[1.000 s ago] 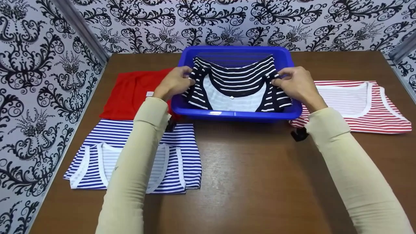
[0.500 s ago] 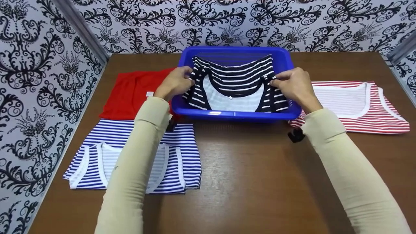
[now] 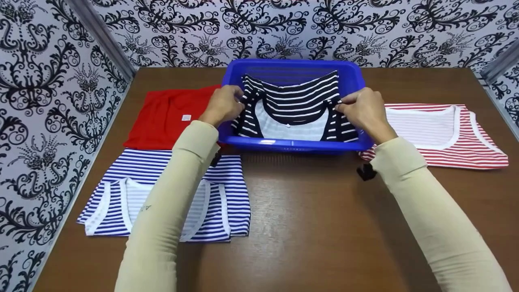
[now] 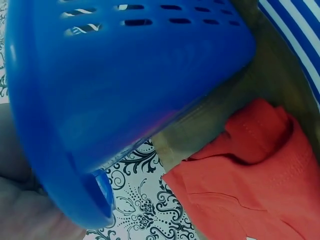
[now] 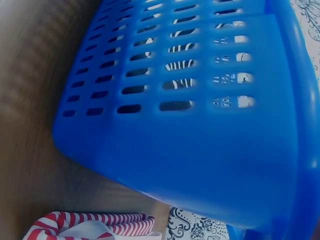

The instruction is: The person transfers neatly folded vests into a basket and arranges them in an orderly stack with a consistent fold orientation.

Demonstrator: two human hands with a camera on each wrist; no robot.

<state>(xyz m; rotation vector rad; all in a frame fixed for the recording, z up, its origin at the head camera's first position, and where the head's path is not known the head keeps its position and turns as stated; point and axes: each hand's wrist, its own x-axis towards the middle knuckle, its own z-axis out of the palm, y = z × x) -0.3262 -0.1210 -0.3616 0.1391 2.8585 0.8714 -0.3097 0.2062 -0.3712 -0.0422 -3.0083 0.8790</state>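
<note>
A black tank top with white stripes lies folded inside a blue plastic basket in the head view, its pale inside showing at the neckline. My left hand pinches its left shoulder strap, over the basket's left rim. On the opposite side, my right hand pinches the right strap between thumb and fingers. The left wrist view has part of the left hand behind the basket rim. Slots in the basket wall show bits of striped cloth in the right wrist view.
Left of the basket lies a folded red garment, with a blue-and-white striped tank top in front of it. A red-and-white striped tank top lies to the right. The patterned wall rises behind the brown table.
Both hands have come slightly closer together, still pinching the straps. The black striped tank top's right side has shifted a little left inside the basket.
</note>
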